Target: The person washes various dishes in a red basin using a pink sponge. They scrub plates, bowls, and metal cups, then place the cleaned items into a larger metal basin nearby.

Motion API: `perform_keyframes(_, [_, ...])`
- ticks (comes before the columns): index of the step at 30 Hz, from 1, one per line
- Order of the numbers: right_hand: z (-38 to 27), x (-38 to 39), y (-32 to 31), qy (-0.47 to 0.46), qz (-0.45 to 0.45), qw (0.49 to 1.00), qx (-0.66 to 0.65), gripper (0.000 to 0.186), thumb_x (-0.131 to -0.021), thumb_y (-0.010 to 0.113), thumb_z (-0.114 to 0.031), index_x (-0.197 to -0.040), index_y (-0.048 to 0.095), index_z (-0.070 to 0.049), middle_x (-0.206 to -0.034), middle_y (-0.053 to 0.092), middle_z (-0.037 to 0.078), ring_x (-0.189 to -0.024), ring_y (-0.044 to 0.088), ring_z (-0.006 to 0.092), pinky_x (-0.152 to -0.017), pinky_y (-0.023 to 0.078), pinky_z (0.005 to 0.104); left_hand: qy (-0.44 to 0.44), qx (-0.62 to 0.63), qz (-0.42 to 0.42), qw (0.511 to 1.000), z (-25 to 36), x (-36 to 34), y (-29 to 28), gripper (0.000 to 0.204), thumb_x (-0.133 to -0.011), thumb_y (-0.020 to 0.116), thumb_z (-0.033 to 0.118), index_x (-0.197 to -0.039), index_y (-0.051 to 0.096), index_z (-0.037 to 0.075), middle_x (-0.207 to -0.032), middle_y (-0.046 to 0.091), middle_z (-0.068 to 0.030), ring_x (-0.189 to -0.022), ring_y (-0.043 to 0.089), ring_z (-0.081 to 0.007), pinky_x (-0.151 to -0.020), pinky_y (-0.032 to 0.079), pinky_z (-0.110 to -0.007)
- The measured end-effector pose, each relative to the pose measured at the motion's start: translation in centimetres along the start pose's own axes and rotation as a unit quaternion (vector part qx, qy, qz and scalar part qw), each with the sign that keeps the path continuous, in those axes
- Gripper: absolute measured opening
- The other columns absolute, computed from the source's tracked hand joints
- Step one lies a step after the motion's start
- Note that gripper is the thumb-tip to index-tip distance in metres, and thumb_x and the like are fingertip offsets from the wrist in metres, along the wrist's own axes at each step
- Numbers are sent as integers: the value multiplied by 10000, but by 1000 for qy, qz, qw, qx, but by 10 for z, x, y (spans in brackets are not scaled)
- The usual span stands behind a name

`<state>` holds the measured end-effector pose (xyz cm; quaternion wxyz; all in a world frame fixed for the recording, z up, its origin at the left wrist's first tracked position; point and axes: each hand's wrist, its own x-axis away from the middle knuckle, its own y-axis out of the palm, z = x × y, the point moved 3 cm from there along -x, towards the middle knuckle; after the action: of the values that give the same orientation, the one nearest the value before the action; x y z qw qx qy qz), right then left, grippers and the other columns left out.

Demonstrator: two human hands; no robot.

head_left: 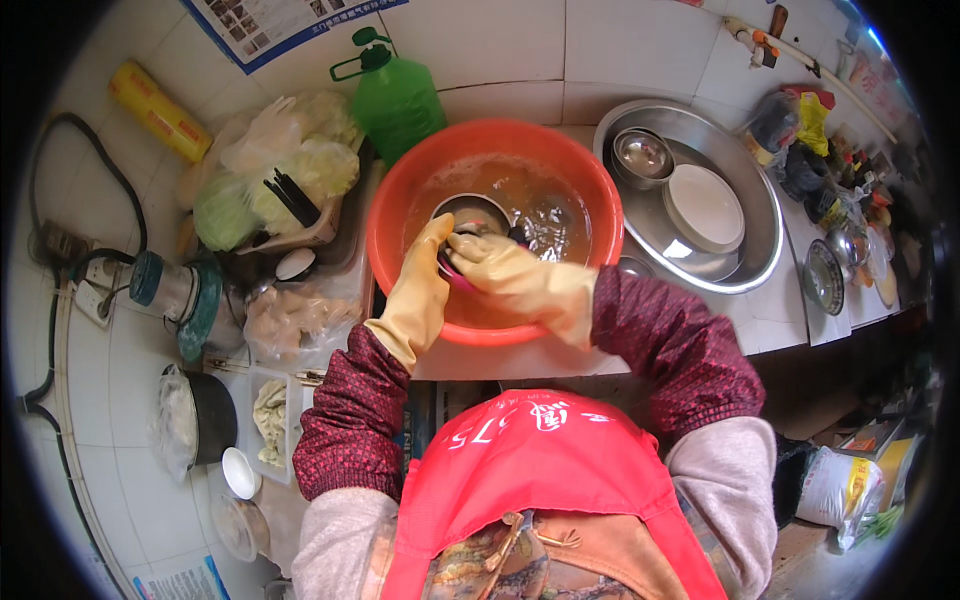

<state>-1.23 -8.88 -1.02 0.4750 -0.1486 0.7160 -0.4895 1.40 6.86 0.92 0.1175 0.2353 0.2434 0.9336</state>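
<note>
L hand (420,285): in pale yellow rubber glove (410,325); fingers closed on L side of metal bowl (476,208), close to rim.
R hand (512,272): in similar glove; fingers bent along the near side of metal bowl; partly hidden, so cannot tell if open or closed.
Metal bowl: at the hands, inside orange basin (386,240); cannot tell how deep in water (585,232).
Pink thing (460,282): btwn both hands, small part visible; kind unclear.
Orange basin: on white worktop (480,364), w/ cloudy brownish water.
R of it: big steel basin (768,235), w/ white plates (706,205) in a stack & small steel bowls (643,155) just beside.
Behind, to L: green plastic jug (398,112), w/ handle, nr orange basin.
Far L: clear plastic bags (305,130) w/ green veg. (224,210); black sticks (290,198) in front.
Clothes: red apron (540,465), dark red patterned sleeve covers (672,345) on both forearms.
</note>
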Motion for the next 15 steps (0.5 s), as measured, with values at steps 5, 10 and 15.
perform_keyframes(5, [17,27,-6,45,-26,998,-29,463,-942,666,-61,-1403,701,-34,-1503,632,187,-1323,669,377,-1138,534,402,14,-126,10,992,13,5,12,577,-1134,649,387,-1590,566,42,-1415,734,-120,-1259,716,-214,-1103,565,-369])
perform_keyframes(10, [3,16,15,96,54,954,-278,540,-963,642,-42,-1503,654,-59,-1574,595,185,-1443,593,362,-1216,463,373,87,-190,95,973,18,7,23,787,-1099,694,344,-1736,364,20,-1648,564,-185,-1512,541,-279,-1242,412,-379])
perform_keyframes(15, [16,6,14,-19,-55,996,61,421,-1011,594,-109,-1416,686,-39,-1540,616,177,-1334,659,360,-1082,564,485,77,-335,-64,937,57,20,24,645,-1084,704,297,-1619,536,-22,-1567,645,-172,-1468,589,-269,-1199,465,-361])
